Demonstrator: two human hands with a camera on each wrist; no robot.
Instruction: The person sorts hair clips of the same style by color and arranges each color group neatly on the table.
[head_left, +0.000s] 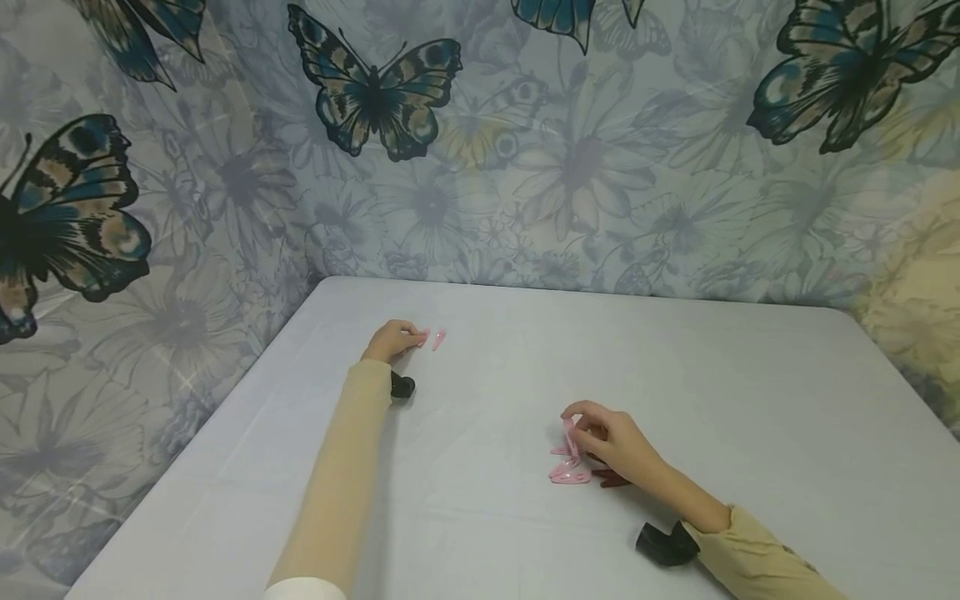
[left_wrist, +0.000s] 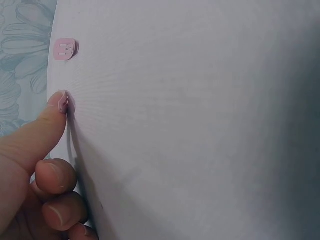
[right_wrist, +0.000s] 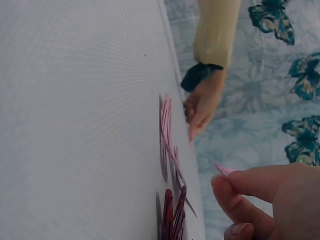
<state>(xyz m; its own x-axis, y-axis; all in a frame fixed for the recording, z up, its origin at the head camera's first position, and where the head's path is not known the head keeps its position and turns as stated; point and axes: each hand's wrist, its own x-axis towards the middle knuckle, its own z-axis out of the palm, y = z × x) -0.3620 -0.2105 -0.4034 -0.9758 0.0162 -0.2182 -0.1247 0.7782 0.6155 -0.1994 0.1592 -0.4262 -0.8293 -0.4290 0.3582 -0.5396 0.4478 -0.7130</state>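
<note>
My left hand (head_left: 393, 340) is at the far left of the table, where thumb and finger pinch a pink snap hair clip (left_wrist: 63, 102). Just right of it in the head view lies another pink hair clip (head_left: 439, 339). Nearer the middle, my right hand (head_left: 611, 437) pinches a pink hair clip (right_wrist: 224, 170) between thumb and forefinger, raised over the table. Below that hand sits a small pile of pink hair clips (head_left: 570, 475). Dark red hair clips (head_left: 612, 478) lie beside the pile, partly hidden by the hand in the head view.
A white cloth covers the table (head_left: 712, 375). Behind it and to the left hangs a wall covering (head_left: 585, 167) printed with butterflies and flowers. Black wrist camera mounts (head_left: 667, 545) sit under both sleeves, close to the tabletop.
</note>
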